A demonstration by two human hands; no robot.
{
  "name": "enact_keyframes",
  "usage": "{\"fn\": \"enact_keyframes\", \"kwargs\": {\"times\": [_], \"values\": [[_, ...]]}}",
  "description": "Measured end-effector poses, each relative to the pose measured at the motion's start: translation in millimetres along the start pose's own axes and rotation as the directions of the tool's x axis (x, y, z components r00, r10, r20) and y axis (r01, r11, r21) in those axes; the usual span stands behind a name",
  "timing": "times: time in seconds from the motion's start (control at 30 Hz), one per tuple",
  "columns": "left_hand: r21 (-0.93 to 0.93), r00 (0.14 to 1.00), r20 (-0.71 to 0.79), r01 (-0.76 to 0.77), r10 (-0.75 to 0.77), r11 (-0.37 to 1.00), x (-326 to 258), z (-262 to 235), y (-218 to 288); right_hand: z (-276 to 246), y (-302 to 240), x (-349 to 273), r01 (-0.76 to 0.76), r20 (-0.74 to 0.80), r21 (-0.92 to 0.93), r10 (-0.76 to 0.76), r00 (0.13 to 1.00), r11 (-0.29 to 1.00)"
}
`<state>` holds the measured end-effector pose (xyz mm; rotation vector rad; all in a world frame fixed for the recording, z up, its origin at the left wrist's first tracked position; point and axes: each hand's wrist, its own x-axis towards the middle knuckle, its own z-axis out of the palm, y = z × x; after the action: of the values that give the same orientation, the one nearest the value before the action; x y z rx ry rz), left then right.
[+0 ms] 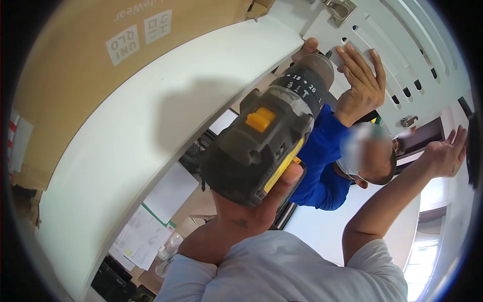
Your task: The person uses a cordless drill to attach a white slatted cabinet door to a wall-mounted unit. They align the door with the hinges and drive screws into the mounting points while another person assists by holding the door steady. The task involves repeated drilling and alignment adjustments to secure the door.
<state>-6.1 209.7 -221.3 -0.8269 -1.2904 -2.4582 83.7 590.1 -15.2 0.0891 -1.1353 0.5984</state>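
My left hand (pixel 251 211) grips a black and yellow cordless drill (pixel 261 126), thumb along its right side. The drill points up and away, with a short dark bit (pixel 329 54) in its chuck near the edge of a white panel (pixel 126 105). My right arm is raised at the right, and my right hand (pixel 447 155) has its fingers stretched out beside a white slotted panel (pixel 402 65); contact is unclear. A co-worker's hand (pixel 363 83) rests with fingers spread on the slotted panel. Another person's fingers (pixel 306 49) show behind the drill's chuck.
A co-worker in a blue top (pixel 322 176) is close beyond the drill. A cardboard box (pixel 90 65) stands along the white panel. A metal hinge (pixel 342 10) sits on the slotted panel. Below lie papers (pixel 143 236) and a black device (pixel 110 279).
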Motion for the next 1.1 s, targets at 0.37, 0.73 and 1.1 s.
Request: {"fn": "enact_keyframes", "kwargs": {"times": [0.37, 0.73, 1.1], "values": [[0.091, 0.998, 0.053, -0.02, 0.015, 0.996, -12.3, -18.7, -19.2, -13.7, 45.0, -18.2, -0.719, 0.49, 0.144, 0.582, 0.649, 0.68], [0.142, 0.998, 0.051, -0.033, 0.026, 0.989, -17.7, -18.9, -31.2, 30.4, 8.3, -53.2, -0.416, 0.289, -0.083, 0.421, 0.86, 0.906], [0.054, 0.998, 0.053, -0.023, 0.02, 0.998, -15.7, -5.8, -29.3, 33.9, 4.4, -55.1, -0.42, 0.244, -0.086, 0.428, 0.87, 0.903]]}}
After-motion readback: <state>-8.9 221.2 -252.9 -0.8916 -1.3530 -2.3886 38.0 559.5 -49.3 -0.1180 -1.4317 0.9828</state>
